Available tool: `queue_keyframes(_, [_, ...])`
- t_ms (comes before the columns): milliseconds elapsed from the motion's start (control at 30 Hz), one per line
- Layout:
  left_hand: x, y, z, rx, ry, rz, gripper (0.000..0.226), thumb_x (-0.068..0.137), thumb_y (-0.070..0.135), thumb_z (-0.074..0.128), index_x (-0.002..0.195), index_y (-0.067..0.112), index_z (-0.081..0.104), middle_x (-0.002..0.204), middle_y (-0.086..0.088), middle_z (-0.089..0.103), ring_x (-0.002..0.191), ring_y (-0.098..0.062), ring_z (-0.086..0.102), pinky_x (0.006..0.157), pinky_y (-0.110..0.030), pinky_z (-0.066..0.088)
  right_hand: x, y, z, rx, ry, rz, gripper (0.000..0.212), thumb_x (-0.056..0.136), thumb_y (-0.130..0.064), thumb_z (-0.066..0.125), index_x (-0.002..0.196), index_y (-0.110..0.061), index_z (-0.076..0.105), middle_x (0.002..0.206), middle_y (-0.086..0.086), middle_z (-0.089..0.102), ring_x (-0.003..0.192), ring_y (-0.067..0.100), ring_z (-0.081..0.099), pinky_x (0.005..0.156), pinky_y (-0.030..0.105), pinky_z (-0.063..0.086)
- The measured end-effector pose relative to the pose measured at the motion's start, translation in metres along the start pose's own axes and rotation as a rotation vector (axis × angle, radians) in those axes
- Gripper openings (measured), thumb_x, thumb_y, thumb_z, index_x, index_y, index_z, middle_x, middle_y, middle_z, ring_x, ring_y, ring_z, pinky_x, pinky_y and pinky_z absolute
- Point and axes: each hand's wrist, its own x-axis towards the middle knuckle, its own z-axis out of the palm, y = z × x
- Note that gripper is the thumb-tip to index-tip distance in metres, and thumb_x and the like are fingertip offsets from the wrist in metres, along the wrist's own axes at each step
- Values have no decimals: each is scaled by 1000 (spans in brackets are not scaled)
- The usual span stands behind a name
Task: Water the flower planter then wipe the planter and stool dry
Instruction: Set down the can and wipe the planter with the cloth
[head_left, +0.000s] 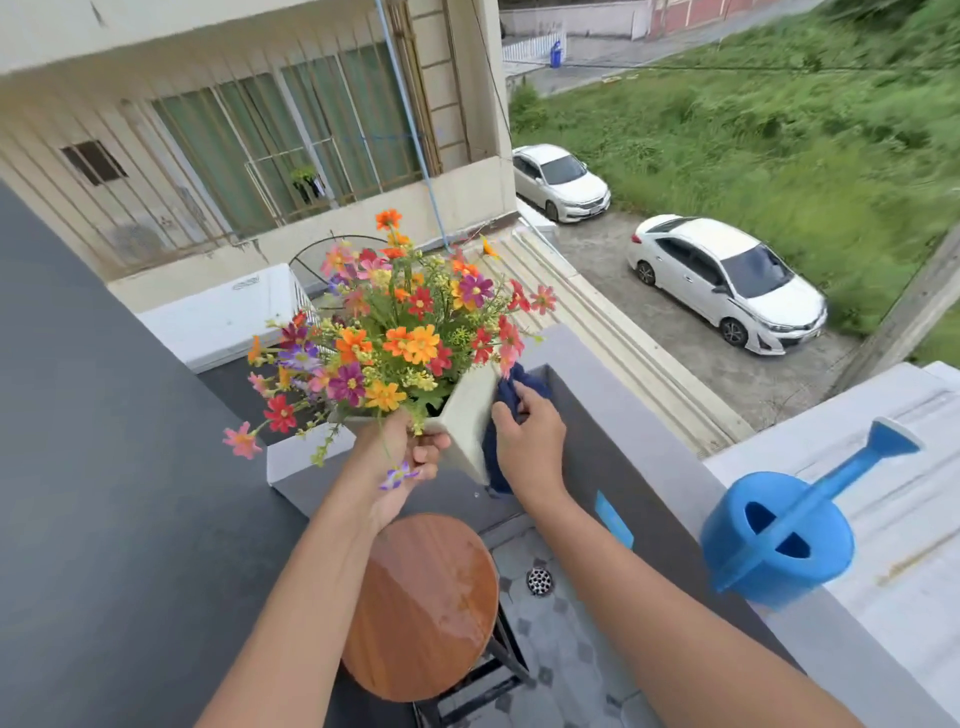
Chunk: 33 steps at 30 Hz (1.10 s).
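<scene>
Balcony parapet (618, 395): grey ledge running near-right to far-centre, open drop beyond. Watering can (779, 540): blue, standing on the ledge at right, well apart from both hands. Stool (421, 608): round wooden seat, wet patches, near-centre below the planter. Planter (467, 421): pale, square, tilted, lifted above the stool beside the parapet's inner wall; holds mixed flowers (395, 332). Left hand (405, 457): grasping the planter's near corner. Right hand (530, 436): pressing a dark blue cloth (511, 395) against the planter's right side.

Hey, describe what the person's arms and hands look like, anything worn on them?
Both arms are bare right up to the frame edge: no sleeves are visible, and no gloves. The left hand and right hand show no watch, rings or bracelets that can be made out.
</scene>
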Motion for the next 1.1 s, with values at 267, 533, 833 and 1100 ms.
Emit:
queue_keyframes(267, [9,-11,5,90,41,33,30,103,20,34,82,7,52,55,-5,47,35,-8,33,36,-19,18,-10,-51,4,314,74,-151,40,95,-15,57,61,-31,42,58,-5,41,58,10,34,60,31,29])
queue_keyframes(533, [7,13,2,-60,-25,116,36,106,23,27,90,4,54,58,-12,55,33,-8,38,33,-17,26,-36,-14,6,122,18,-243,36,98,-13,60,134,-11,60,101,-13,57,89,-8,54,80,13,41])
queue_keyframes(833, [-5,3,9,81,-31,107,35,106,27,27,84,8,48,49,-5,54,34,-7,37,35,-17,22,-11,-63,2,308,114,-251,32,99,-15,57,74,-34,50,74,-15,46,70,5,41,68,23,32])
queue_keyframes(1100, [-17,2,1,81,-93,41,34,103,16,33,79,3,54,55,-12,57,34,-8,38,33,-18,24,23,-30,-9,57,208,-91,24,100,-18,50,117,-8,62,101,8,49,83,10,48,84,32,37])
